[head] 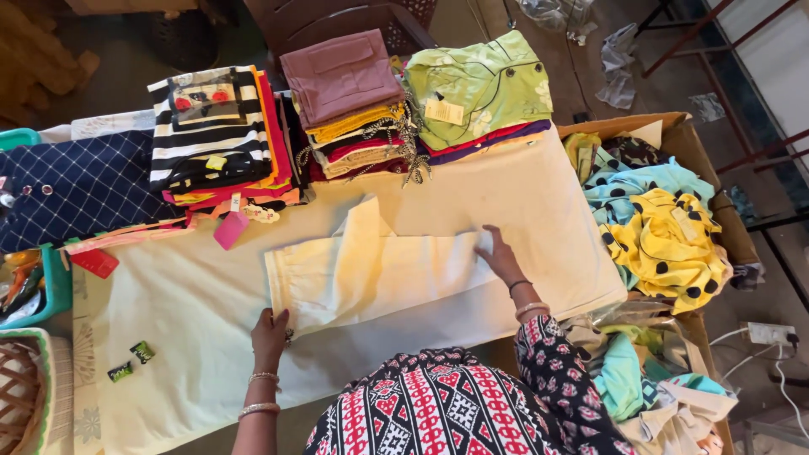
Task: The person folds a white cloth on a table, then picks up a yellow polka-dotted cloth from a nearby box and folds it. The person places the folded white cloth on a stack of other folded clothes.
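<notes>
A pale cream garment lies flat on the cloth-covered table, folded lengthwise. My left hand pinches its near left corner. My right hand rests flat on its right end, fingers spread over the fabric. Both wrists wear bangles. My patterned red, black and white sleeve fills the bottom of the view.
Stacks of folded clothes line the table's far edge: a striped pile, a mauve-topped pile, a green-topped pile, a navy checked one. A cardboard box of loose clothes stands at the right. Baskets sit at the left.
</notes>
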